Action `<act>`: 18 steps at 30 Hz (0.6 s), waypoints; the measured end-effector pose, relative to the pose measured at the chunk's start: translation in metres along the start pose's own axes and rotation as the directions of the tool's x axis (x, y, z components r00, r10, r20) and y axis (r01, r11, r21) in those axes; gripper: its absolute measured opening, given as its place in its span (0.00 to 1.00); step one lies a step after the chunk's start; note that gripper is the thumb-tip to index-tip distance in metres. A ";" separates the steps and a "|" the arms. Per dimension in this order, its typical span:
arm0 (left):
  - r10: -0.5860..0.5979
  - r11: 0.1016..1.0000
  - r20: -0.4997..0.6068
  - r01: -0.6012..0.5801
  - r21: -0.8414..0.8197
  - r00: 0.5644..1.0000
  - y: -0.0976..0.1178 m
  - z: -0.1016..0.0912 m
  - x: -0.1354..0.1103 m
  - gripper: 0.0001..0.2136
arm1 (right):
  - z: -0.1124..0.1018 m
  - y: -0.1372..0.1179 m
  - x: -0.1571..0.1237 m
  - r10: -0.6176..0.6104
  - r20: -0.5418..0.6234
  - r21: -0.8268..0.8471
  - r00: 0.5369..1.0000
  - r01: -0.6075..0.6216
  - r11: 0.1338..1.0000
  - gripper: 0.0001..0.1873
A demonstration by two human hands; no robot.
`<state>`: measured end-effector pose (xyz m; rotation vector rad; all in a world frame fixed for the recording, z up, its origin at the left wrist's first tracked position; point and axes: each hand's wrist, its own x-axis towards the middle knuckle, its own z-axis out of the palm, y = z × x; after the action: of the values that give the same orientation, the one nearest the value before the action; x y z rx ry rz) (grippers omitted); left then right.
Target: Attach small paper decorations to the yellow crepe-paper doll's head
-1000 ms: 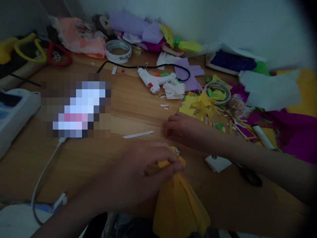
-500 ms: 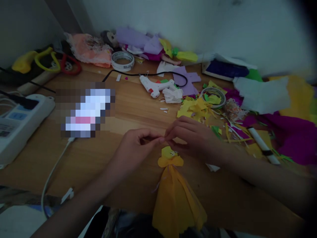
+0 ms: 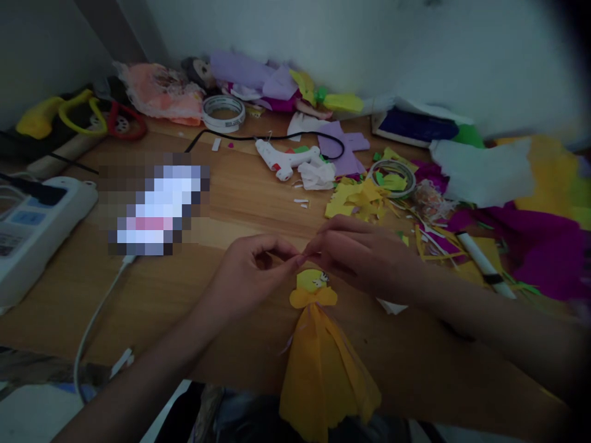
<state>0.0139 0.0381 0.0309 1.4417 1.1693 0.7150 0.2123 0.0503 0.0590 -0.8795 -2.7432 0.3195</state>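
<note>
A small yellow paper doll with a yellow crepe dress lies on the wooden desk, its skirt hanging over the near edge. Just above its head, my left hand and my right hand meet fingertip to fingertip. Both are pinched closed on something tiny between them, too small to name. Neither hand touches the doll.
A white glue gun with a black cord, two tape rolls, a marker, yellow paper scraps and purple and yellow crepe sheets crowd the back and right. A dressed doll lies by the wall. A power strip sits left.
My left hand let go of the paper doll and rose to meet my right hand. The white strip that lay on the desk is no longer there.
</note>
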 end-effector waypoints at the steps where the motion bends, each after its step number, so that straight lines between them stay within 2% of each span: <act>1: -0.003 1.000 0.014 0.003 -0.007 1.000 0.000 0.000 0.000 0.08 | 0.000 -0.001 0.000 -0.002 0.000 0.011 1.000 0.002 1.000 0.10; 7: -0.071 0.992 0.078 0.079 -0.102 0.994 -0.001 -0.004 -0.002 0.07 | -0.003 -0.002 -0.002 0.007 -0.006 0.025 1.000 -0.006 1.000 0.11; 10: -0.129 0.981 0.076 0.138 -0.133 0.989 0.000 -0.005 -0.003 0.06 | -0.006 0.012 -0.003 0.196 -0.083 -0.073 0.977 -0.202 0.977 0.06; 12: -0.149 0.975 0.086 0.161 -0.153 0.985 0.001 -0.006 -0.002 0.06 | -0.007 0.026 -0.006 0.377 -0.132 -0.149 0.917 -0.395 0.907 0.05; 14: -0.159 0.968 0.097 0.174 -0.183 0.983 0.002 -0.006 -0.001 0.06 | -0.007 0.034 -0.009 0.467 -0.156 -0.169 0.871 -0.489 0.856 0.08; 16: -0.175 0.957 0.103 0.194 -0.214 0.979 0.002 -0.005 -0.001 0.06 | -0.008 0.030 -0.013 0.429 -0.186 -0.115 0.884 -0.454 0.884 0.11; 18: -0.191 0.946 0.125 0.216 -0.240 0.974 0.001 -0.004 -0.001 0.05 | -0.010 0.016 -0.015 0.323 -0.216 -0.005 0.921 -0.332 0.943 0.08</act>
<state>0.0105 0.0390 0.0328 1.1129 1.0878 0.6149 0.2364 0.0556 0.0617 -1.3079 -2.4097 0.2123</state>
